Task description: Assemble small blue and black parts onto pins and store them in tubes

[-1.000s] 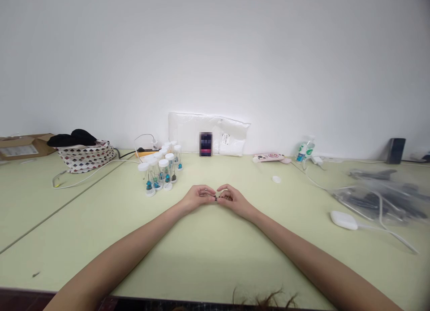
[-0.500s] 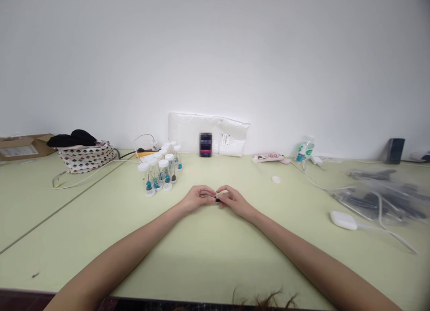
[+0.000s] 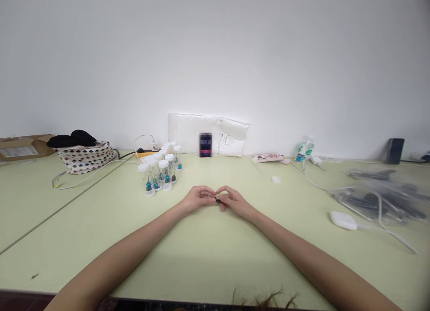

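Observation:
Just above the middle of the pale green table, my two hands meet fingertip to fingertip. Between them is a small dark piece [image 3: 217, 200], too small and too covered by fingers to name. My left hand [image 3: 199, 199] pinches it from the left, fingers curled over. From the other side, my right hand [image 3: 235, 200] pinches it between thumb and fingers. To the left stands a group of clear tubes with white caps [image 3: 163, 163], several of them holding teal pieces on thin stems. A white round cap [image 3: 276, 179] lies flat to the right of my right hand.
A phone [image 3: 205, 144] leans on a white plastic package [image 3: 235, 138] by the wall. On the right lie clear bags of dark items [image 3: 386, 199], a white case [image 3: 343, 220] and cables. A patterned basket [image 3: 83, 156] sits left. A bottle [image 3: 305, 150] stands behind.
My fingers have shifted very slightly around the small dark piece, and the right fingertips sit a little closer to the left ones. Everything else looks the same.

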Motion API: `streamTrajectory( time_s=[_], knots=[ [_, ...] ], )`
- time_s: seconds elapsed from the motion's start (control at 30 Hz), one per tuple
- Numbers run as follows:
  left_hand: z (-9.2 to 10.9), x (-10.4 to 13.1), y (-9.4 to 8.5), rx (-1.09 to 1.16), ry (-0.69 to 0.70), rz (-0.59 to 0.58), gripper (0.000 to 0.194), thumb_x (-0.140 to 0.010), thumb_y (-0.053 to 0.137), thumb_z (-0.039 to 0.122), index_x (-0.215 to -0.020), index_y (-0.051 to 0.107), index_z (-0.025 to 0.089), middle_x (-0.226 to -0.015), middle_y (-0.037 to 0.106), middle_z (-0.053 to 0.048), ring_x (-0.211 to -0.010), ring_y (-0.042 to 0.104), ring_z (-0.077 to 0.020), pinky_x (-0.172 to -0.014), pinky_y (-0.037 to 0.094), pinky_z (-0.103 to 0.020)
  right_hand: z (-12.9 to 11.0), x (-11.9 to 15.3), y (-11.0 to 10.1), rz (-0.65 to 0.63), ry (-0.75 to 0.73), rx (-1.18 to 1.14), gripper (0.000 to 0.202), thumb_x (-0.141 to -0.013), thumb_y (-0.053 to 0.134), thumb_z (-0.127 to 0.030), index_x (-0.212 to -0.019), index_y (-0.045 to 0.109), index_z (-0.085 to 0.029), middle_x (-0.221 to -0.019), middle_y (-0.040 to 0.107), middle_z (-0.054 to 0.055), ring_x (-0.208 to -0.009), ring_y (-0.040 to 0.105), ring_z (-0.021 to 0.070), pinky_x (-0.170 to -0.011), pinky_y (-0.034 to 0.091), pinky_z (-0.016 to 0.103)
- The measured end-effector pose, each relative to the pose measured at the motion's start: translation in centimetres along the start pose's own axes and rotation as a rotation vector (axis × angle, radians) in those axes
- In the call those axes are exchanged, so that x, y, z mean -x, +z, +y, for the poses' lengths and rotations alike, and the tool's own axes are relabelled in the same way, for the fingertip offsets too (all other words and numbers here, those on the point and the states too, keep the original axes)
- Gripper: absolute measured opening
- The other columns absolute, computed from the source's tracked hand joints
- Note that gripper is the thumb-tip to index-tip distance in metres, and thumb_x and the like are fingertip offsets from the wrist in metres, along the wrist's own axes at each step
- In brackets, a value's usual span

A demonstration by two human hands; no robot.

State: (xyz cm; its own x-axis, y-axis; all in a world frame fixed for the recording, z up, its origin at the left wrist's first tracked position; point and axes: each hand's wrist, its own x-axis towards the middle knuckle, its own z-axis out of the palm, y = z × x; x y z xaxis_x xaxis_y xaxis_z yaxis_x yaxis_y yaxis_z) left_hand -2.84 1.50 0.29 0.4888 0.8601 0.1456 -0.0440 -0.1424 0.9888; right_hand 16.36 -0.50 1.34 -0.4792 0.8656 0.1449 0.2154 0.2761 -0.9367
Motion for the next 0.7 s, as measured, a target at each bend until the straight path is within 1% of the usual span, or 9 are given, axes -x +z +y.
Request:
streamTrajectory(
  time_s=[0.03,0.17,0.3,0.4,0.47,0.6,0.63,0.7],
  knots=[
    [0.01,0.0,0.01,0.001,0.002,0.001,0.033,-0.059,0.071,0.028,-0.086,0.061,0.013,-0.086,0.064,-0.008,-0.082,0.059,-0.0173,-0.077,0.045,-0.031,0.0,-0.01,0.0,0.005,-0.004,-0.003,0.035,-0.079,0.046,-0.048,-0.099,0.048,-0.02,-0.059,0.054,-0.002,-0.062,0.052,0.0138,-0.061,0.037,0.026],
    [0.07,0.02,0.05,-0.01,0.0,0.028,0.032,-0.058,0.072,0.027,-0.085,0.062,0.013,-0.085,0.064,-0.008,-0.079,0.059,-0.0163,-0.074,0.045,-0.029,-0.17,0.06,-0.01,0.02,-0.043,-0.004,0.037,-0.073,0.056,-0.045,-0.099,0.048,-0.021,-0.065,0.054,-0.002,-0.064,0.051,0.0132,-0.059,0.037,0.024],
    [0.08,0.02,0.06,0.015,-0.011,0.004,0.033,-0.058,0.071,0.028,-0.086,0.062,0.013,-0.083,0.065,-0.008,-0.079,0.059,-0.0168,-0.075,0.045,-0.03,-0.43,0.17,0.02,-0.012,-0.01,-0.003,0.035,-0.078,0.047,-0.049,-0.098,0.049,-0.02,-0.058,0.053,-0.002,-0.06,0.051,0.0132,-0.06,0.036,0.025],
    [0.01,0.01,0.0,0.003,0.004,0.026,0.033,-0.058,0.072,0.028,-0.085,0.062,0.013,-0.084,0.064,-0.008,-0.078,0.059,-0.0161,-0.074,0.045,-0.029,-0.42,0.12,0.05,0.035,-0.032,0.02,0.036,-0.073,0.054,-0.048,-0.096,0.048,-0.02,-0.063,0.054,-0.002,-0.061,0.05,0.0127,-0.058,0.035,0.024],
    [-0.05,0.01,-0.05,-0.006,0.007,0.033,0.032,-0.058,0.072,0.027,-0.084,0.062,0.012,-0.085,0.063,-0.008,-0.078,0.058,-0.0157,-0.073,0.044,-0.028,-0.29,0.06,0.07,0.035,-0.04,0.015,0.036,-0.072,0.057,-0.047,-0.094,0.048,-0.02,-0.064,0.054,-0.003,-0.061,0.05,0.0123,-0.057,0.035,0.024],
    [-0.1,0.03,-0.09,0.003,-0.004,0.019,0.033,-0.058,0.072,0.027,-0.085,0.062,0.012,-0.085,0.063,-0.008,-0.079,0.058,-0.0162,-0.075,0.044,-0.03,0.03,-0.07,0.11,-0.005,-0.017,-0.032,0.03,-0.078,0.047,-0.048,-0.085,0.046,-0.019,-0.059,0.055,-0.001,-0.06,0.052,0.0129,-0.06,0.037,0.026],
    [-0.1,0.03,-0.09,0.003,-0.003,0.021,0.033,-0.058,0.072,0.027,-0.086,0.062,0.013,-0.085,0.063,-0.008,-0.079,0.058,-0.0162,-0.075,0.044,-0.03,0.08,-0.09,0.11,0.006,-0.022,-0.027,0.03,-0.078,0.047,-0.049,-0.083,0.046,-0.019,-0.06,0.056,-0.001,-0.061,0.052,0.013,-0.06,0.037,0.026],
    [-0.11,0.01,-0.1,-0.002,0.002,0.032,0.033,-0.058,0.071,0.028,-0.085,0.062,0.013,-0.084,0.063,-0.008,-0.078,0.058,-0.016,-0.074,0.044,-0.029,0.12,-0.11,0.11,0.043,-0.048,0.003,0.031,-0.075,0.052,-0.048,-0.082,0.047,-0.019,-0.066,0.057,0.0,-0.063,0.052,0.0129,-0.06,0.037,0.025]
  ],
)
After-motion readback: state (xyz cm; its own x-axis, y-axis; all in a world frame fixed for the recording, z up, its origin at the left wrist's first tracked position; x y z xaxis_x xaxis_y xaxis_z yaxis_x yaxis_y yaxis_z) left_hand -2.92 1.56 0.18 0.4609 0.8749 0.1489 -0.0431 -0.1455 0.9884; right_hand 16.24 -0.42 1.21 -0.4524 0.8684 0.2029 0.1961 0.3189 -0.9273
